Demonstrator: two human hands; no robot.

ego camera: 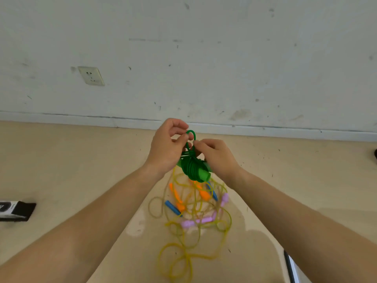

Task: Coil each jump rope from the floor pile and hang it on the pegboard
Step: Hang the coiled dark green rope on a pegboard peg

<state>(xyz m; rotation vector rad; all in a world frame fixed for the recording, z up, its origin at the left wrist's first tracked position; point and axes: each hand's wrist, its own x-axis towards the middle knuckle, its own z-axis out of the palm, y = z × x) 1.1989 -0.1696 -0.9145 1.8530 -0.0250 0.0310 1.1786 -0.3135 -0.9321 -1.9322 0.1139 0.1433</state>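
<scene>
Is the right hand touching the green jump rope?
Touching. The head view shows the right hand pinching the loop at the top of the green jump rope, with its fingertips right on the cord.

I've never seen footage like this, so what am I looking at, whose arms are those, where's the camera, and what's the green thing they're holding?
There is no machine: these are a person's two bare arms, filmed by one camera worn on their head, looking forward and down. The left hand and right hand both pinch a green jump rope, wound into a bundle, at a small loop on top. Below, on the floor, lies a tangled pile of yellowish ropes with orange, blue and pink handles. No pegboard is in view.
</scene>
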